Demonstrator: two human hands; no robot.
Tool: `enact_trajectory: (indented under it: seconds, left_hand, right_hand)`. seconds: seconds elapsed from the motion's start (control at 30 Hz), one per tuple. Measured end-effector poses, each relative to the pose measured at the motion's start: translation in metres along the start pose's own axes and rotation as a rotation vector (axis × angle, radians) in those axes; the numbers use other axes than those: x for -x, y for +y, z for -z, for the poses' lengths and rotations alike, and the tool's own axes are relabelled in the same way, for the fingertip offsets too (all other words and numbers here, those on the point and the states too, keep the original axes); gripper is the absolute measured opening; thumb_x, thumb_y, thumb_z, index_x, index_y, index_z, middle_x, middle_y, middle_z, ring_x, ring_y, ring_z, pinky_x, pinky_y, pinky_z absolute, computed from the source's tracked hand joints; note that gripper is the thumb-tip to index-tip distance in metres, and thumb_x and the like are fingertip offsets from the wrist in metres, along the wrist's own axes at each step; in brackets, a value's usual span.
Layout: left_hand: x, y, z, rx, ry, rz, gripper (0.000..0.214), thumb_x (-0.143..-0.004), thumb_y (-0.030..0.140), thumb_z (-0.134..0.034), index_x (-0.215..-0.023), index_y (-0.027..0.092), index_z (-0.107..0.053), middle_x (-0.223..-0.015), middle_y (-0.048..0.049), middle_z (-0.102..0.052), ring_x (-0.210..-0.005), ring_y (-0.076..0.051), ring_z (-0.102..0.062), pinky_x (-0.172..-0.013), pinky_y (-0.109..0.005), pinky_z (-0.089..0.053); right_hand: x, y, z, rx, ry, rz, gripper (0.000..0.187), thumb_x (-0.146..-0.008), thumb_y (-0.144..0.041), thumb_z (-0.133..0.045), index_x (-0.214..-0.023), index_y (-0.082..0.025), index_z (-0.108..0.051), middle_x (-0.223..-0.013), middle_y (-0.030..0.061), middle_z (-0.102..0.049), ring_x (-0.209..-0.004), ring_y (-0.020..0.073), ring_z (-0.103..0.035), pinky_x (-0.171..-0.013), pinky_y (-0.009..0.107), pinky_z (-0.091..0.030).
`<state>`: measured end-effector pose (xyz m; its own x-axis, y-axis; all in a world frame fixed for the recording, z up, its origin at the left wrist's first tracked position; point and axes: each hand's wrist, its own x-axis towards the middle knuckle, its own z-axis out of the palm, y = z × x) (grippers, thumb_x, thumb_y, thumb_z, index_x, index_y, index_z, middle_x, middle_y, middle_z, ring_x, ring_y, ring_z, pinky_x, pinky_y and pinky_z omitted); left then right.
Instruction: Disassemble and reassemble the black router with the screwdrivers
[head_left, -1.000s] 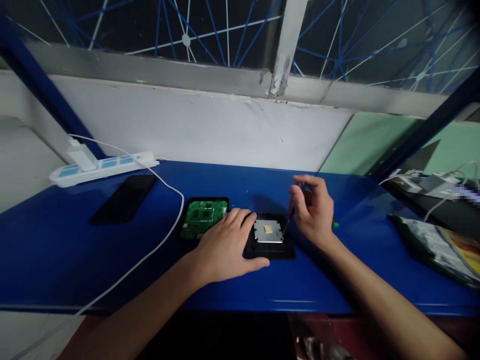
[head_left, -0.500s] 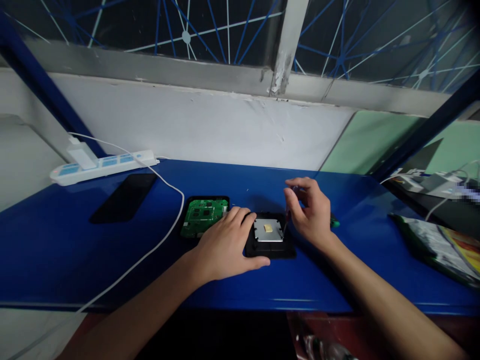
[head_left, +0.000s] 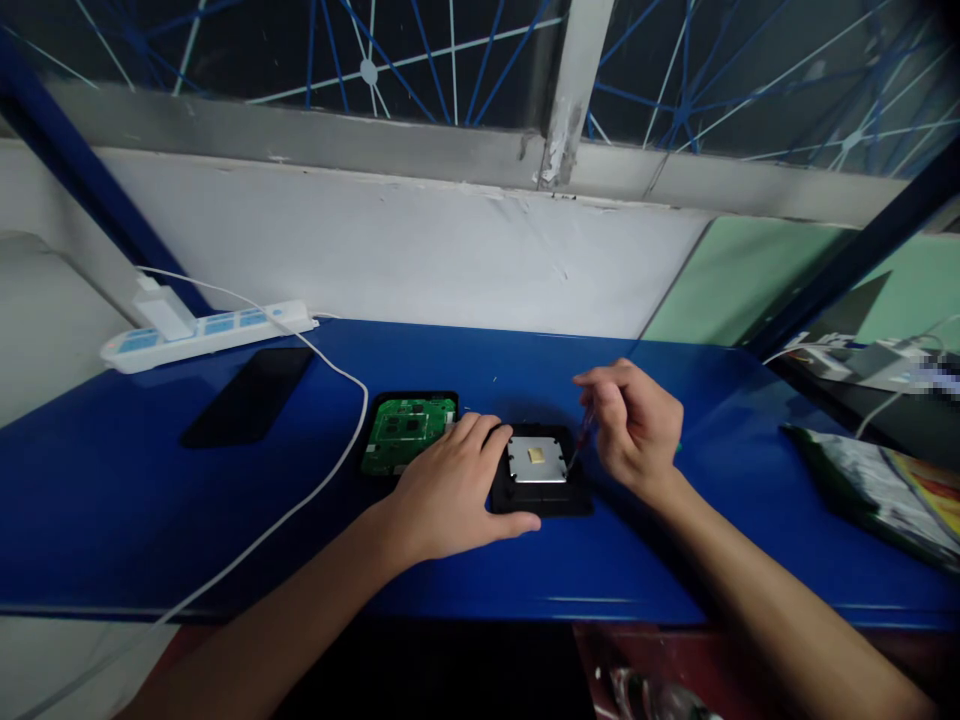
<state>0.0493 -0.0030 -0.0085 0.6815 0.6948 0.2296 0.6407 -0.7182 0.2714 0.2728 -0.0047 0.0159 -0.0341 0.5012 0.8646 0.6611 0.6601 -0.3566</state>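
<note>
My left hand (head_left: pixel 454 490) holds the left side of a black plastic cover (head_left: pixel 544 498), fingers at its far edge and thumb by its near edge. In the cover sits a silver metal plate (head_left: pixel 551 470) with a small yellowish pad (head_left: pixel 535 455) at its middle. My right hand (head_left: pixel 637 425) is closed round a slim screwdriver (head_left: pixel 583 432), which leans to the right. The screwdriver's tip is at the plate's right edge; whether it touches a screw I cannot tell. Left of the cover lies a black housing with a green circuit board (head_left: pixel 401 435), partly behind my left hand.
A black phone (head_left: pixel 247 397) lies at the left, below a white power strip (head_left: pixel 214 335) with a charger. A white cable (head_left: pixel 330 490) crosses the blue table (head_left: pixel 285 570). At the right lies a shiny packet (head_left: pixel 885 490). A small green item behind my right hand is mostly hidden.
My right hand has shifted slightly right, tilting the screwdriver further, while its tip stays near the plate's right edge. My left hand and the cover have kept their places.
</note>
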Motion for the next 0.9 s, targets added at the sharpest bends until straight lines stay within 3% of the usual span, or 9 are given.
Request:
enact_trajectory:
  seconds: [0.13,0.37,0.57,0.7,0.9]
  left_hand:
    - [-0.0002,-0.001,-0.0017,0.006,0.0,-0.004,0.084,-0.075,0.07,-0.066,-0.135,0.014,-0.05,-0.138,-0.0172,-0.053,-0.129,-0.037,-0.048,-0.107,-0.053,-0.045]
    - [0.0001,-0.0014,-0.0007,-0.008,-0.006,-0.014,0.084,-0.075,0.071,-0.066,-0.134,0.014,-0.05,-0.136,-0.0178,-0.054,-0.127,-0.037,-0.05,-0.104,-0.052,-0.048]
    - [-0.0002,-0.0014,-0.0014,-0.009,0.002,-0.01,0.084,-0.074,0.071,-0.067,-0.132,0.014,-0.051,-0.136,-0.0171,-0.054,-0.127,-0.037,-0.05,-0.105,-0.051,-0.047]
    - [0.0003,-0.001,-0.0007,-0.013,-0.004,-0.01,0.082,-0.075,0.071,-0.066,-0.132,0.014,-0.05,-0.135,-0.0172,-0.054,-0.127,-0.037,-0.05,-0.105,-0.051,-0.047]
    - [0.0001,-0.0012,-0.0005,-0.012,-0.005,-0.008,0.084,-0.075,0.071,-0.066,-0.134,0.014,-0.049,-0.136,-0.0173,-0.054,-0.127,-0.037,-0.05,-0.104,-0.05,-0.047]
  right_hand:
    - [-0.0035,-0.0026,0.0007,0.052,0.059,0.036,0.012,-0.094,-0.024,-0.06,-0.085,-0.024,-0.067,-0.069,-0.0006,-0.067,-0.057,0.0129,-0.057,-0.057,0.031,-0.048]
    - [-0.0024,-0.0054,0.0029,0.071,0.027,-0.012,0.012,-0.096,-0.023,-0.059,-0.099,-0.026,-0.07,-0.072,-0.0025,-0.073,-0.057,0.0116,-0.067,-0.059,0.029,-0.055]
    - [0.0028,-0.0035,0.002,-0.128,-0.075,-0.1,0.017,-0.099,-0.025,-0.054,-0.115,-0.026,-0.06,-0.078,-0.004,-0.075,-0.051,0.0097,-0.066,-0.049,0.026,-0.053]
    - [0.0053,-0.0014,-0.0021,-0.294,-0.058,-0.164,0.004,-0.101,-0.026,-0.048,-0.104,-0.026,-0.05,-0.09,-0.0001,-0.077,-0.051,0.0097,-0.065,-0.047,0.026,-0.052]
    - [0.0002,0.002,-0.0056,-0.229,0.08,-0.048,0.025,-0.083,-0.032,-0.077,-0.091,-0.025,-0.054,-0.078,-0.0016,-0.061,-0.065,0.0132,-0.061,-0.053,0.029,-0.051]
